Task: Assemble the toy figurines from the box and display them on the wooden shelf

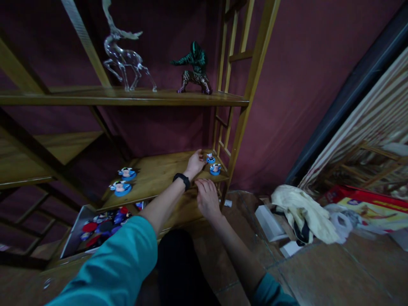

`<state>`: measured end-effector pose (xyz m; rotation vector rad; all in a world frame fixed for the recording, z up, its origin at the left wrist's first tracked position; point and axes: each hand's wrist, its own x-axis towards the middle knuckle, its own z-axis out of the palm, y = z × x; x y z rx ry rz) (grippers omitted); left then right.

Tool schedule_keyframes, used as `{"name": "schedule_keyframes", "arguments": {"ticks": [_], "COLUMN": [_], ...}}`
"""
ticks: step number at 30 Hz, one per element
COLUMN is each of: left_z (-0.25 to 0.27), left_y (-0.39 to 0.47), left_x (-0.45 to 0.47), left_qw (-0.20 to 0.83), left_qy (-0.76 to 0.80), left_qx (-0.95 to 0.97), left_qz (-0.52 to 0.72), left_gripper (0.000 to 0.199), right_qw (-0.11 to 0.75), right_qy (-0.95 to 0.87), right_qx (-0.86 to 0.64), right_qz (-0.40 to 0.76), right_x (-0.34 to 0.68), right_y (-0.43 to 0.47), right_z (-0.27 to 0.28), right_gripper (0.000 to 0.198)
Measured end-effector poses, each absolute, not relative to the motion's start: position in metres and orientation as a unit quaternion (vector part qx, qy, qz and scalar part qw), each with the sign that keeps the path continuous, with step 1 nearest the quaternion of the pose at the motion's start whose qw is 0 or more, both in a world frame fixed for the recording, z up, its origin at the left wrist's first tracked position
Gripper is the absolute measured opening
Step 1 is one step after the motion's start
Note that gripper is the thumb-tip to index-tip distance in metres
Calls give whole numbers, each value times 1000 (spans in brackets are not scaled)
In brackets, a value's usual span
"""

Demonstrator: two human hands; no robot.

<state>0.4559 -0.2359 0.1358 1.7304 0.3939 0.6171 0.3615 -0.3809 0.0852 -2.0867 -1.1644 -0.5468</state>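
On the lower wooden shelf, my left hand, with a black band on its wrist, reaches in from the front. Its fingers are partly spread beside a small figurine on a blue base; I see nothing held between them. A second figurine on a blue base stands just in front of that one, in the right corner. My right hand is at the shelf's front edge, fingers laid loosely against it and holding nothing visible. Two similar figurines, a rear one and a front one, stand at the shelf's left end.
Above are a clear deer figure and a dark crouching figure on the upper shelf. An open box of colourful figurines sits below left. White boxes, pale cloth and a red carton lie on the floor at right.
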Motion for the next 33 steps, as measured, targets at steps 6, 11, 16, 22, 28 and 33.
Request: {"name": "schedule_keyframes", "arguments": {"ticks": [6, 11, 16, 22, 28, 33], "left_z": [147, 119, 64, 31, 32, 24], "left_y": [-253, -265, -236, -197, -159, -99], "left_x": [347, 221, 121, 37, 16, 9], "left_qw": [558, 519, 509, 551, 592, 535], "left_qy": [95, 141, 296, 419, 460, 460], "left_qx": [758, 792, 759, 627, 503, 510], "left_qz": [325, 288, 279, 358, 430, 491], "left_gripper": [53, 46, 40, 49, 50, 38], "right_qw": [332, 336, 374, 453, 475, 499], "right_qy": [-449, -457, -435, -446, -504, -529], "right_qx": [-798, -788, -778, -751, -721, -675], "right_qz": [-226, -239, -257, -181, 12, 126], "right_x": [365, 366, 358, 304, 226, 192], "right_y": [-378, -374, -371, -365, -330, -280], "right_z": [78, 70, 67, 60, 29, 0], "right_gripper": [53, 54, 53, 47, 44, 40]}}
